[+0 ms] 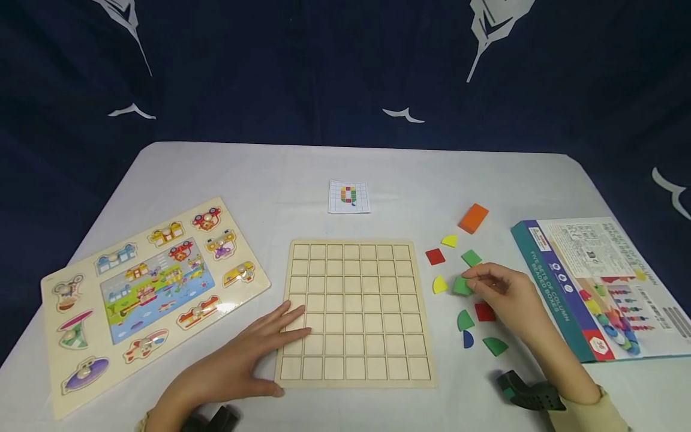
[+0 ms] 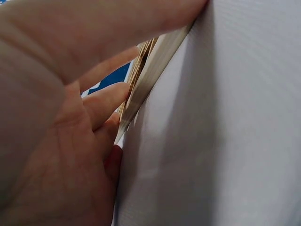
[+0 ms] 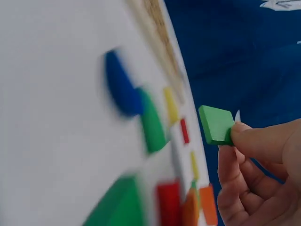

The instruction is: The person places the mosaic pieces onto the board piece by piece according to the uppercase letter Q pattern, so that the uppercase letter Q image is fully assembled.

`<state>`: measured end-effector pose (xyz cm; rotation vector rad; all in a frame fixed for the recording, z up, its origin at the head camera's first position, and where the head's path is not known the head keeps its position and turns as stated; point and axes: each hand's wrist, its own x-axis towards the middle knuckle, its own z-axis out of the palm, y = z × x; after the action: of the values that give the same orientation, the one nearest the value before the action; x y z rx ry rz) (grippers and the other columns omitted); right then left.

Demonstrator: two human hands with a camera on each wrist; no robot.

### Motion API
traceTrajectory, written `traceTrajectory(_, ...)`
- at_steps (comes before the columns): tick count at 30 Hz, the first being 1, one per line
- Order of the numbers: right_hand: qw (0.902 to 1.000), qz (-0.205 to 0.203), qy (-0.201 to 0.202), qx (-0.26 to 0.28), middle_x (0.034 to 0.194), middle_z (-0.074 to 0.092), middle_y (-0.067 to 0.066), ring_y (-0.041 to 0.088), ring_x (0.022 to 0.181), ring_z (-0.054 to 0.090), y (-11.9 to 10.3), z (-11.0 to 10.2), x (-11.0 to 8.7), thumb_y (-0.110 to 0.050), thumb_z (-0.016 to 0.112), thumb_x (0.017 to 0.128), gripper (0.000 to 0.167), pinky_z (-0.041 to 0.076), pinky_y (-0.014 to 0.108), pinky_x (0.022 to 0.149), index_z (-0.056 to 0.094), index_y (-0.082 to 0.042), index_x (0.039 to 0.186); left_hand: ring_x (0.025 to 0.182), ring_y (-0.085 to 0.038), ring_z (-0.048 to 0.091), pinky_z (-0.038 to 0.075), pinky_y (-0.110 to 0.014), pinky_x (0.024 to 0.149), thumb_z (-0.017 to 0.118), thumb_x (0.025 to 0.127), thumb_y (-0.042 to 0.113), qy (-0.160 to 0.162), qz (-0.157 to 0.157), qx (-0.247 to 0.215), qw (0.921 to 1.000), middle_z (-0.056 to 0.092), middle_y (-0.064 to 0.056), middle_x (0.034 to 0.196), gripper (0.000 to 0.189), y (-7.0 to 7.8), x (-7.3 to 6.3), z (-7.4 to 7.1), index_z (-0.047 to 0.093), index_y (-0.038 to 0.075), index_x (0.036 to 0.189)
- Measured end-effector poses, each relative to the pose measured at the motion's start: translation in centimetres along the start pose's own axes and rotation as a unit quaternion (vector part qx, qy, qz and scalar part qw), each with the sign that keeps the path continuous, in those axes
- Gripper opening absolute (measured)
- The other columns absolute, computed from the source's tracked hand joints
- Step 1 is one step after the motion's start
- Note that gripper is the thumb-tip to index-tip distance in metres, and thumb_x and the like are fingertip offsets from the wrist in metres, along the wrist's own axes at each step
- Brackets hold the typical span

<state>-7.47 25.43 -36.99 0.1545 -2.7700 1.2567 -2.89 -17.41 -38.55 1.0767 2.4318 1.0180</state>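
Note:
In the head view, my right hand [image 1: 507, 297] pinches a green square tile [image 1: 461, 287] between thumb and fingertips. The right wrist view shows this tile [image 3: 216, 125] held up off the table. My left hand [image 1: 243, 354] rests at the left side of a wooden grid board [image 1: 353, 305], fingers spread over its edge and thumb near the lower left corner. Around the right hand lie another green square [image 1: 471, 258], red squares [image 1: 435, 257], yellow pieces [image 1: 439, 284], green quarter-round pieces [image 1: 495, 346] and a blue half-round piece [image 1: 468, 340].
A small pattern card [image 1: 349, 197] lies beyond the board. An orange block [image 1: 473, 218] sits at the back right. To the left is a wooden picture puzzle [image 1: 156, 294], and to the right a flat box [image 1: 599, 288]. White cloth covers the table [image 1: 259, 180].

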Motion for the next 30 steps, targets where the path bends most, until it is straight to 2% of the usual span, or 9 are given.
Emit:
traceTrajectory(5,0.9965,0.000,-0.025,0.080,0.093,0.066,0.014,0.016,0.074,0.063,-2.1,1.0,1.5,-0.001,0.063,0.087,0.013,0.052,0.019,0.067,0.066,0.003,0.099,0.140,-0.026,0.008,0.026,-0.051,0.102,0.082,0.067,0.021,0.000,-0.002,0.004,1.0000,0.019,0.000,0.154,0.089,0.1,0.1,-0.2,0.038,0.024,0.144)
traceTrajectory(10,0.9803,0.013,-0.084,0.178,0.092,0.066,0.017,0.022,0.076,0.066,-4.4,3.6,3.3,0.004,0.062,0.086,0.013,0.054,0.031,0.067,0.064,0.008,0.099,0.140,-0.026,0.009,0.028,-0.056,0.099,0.083,0.066,0.021,0.004,0.001,0.007,1.0000,0.021,0.000,0.153,0.090,0.2,0.2,-0.2,0.039,0.024,0.143)
traceTrajectory(14,0.9685,0.029,-0.123,0.215,0.085,0.067,0.014,0.027,0.076,0.067,-5.5,5.9,4.4,0.004,0.062,0.086,0.012,0.054,0.033,0.069,0.065,0.008,0.097,0.140,-0.027,0.009,0.029,-0.057,0.099,0.083,0.065,0.020,0.004,0.002,0.003,1.0000,0.021,0.000,0.153,0.090,0.2,0.2,-0.2,0.039,0.024,0.143)
traceTrajectory(20,0.9592,0.042,-0.145,0.239,0.081,0.067,0.015,0.024,0.071,0.066,-6.1,7.8,5.1,0.005,0.062,0.086,0.012,0.054,0.031,0.067,0.063,0.011,0.096,0.140,-0.026,0.010,0.029,-0.055,0.099,0.083,0.065,0.021,0.006,0.006,0.004,1.0000,0.022,0.000,0.153,0.090,0.1,0.3,-0.2,0.039,0.023,0.143)
traceTrajectory(25,0.9639,0.041,-0.146,0.219,0.081,0.067,0.014,0.020,0.070,0.066,-6.0,8.0,5.1,0.005,0.062,0.086,0.011,0.054,0.029,0.066,0.064,0.010,0.096,0.140,-0.026,0.010,0.029,-0.054,0.100,0.083,0.065,0.021,0.008,0.008,0.006,0.9999,0.022,0.000,0.153,0.089,0.0,0.3,-0.1,0.040,0.023,0.143)
traceTrajectory(30,0.9734,0.004,-0.151,0.172,0.076,0.067,0.008,0.020,0.067,0.064,-5.7,8.3,5.0,0.002,0.064,0.085,0.009,0.053,0.027,0.064,0.067,0.003,0.093,0.139,-0.026,0.010,0.029,-0.054,0.100,0.084,0.065,0.021,0.010,0.008,0.005,0.9999,0.022,-0.001,0.153,0.089,0.0,0.2,0.0,0.040,0.023,0.143)
